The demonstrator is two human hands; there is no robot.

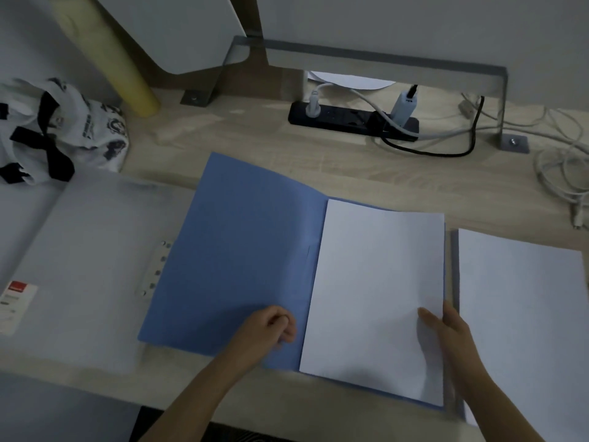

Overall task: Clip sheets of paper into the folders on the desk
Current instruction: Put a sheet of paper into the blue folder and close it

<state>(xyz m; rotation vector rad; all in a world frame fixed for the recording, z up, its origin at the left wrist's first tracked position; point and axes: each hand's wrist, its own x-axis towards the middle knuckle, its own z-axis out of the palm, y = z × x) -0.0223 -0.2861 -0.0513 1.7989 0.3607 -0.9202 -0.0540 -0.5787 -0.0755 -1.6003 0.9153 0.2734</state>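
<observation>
Two bare forearms reach up from the bottom edge of the frame. At lower centre, the left hand [271,327] rests on the left flap of an open blue paper folder [242,250] with its fingers curled in. Nothing can be seen inside them. At lower right, the right hand [446,327] grips the right edge of a white sheet of paper [376,282], thumb on top and fingers underneath. This sheet lies on the right half of the blue folder, its left edge along the fold.

Just beside the folder, at the right edge of the frame, lies a stack of white paper [522,314]. A strip of grey shows along its left side. At left, partly under the blue flap, a translucent grey plastic folder [79,250] lies open. It has a white perforated binding strip [153,269] and a red-and-white label [16,301] near its left edge.

Everything sits on a light wood-grain table [255,138]. Toward the upper middle of the frame a black power strip [350,121] holds several plugs. Loose white cables [557,167] trail at upper right. A black-and-white printed cloth bag [57,129] sits at upper left, with a pale yellow cylinder [127,68] leaning behind it.
</observation>
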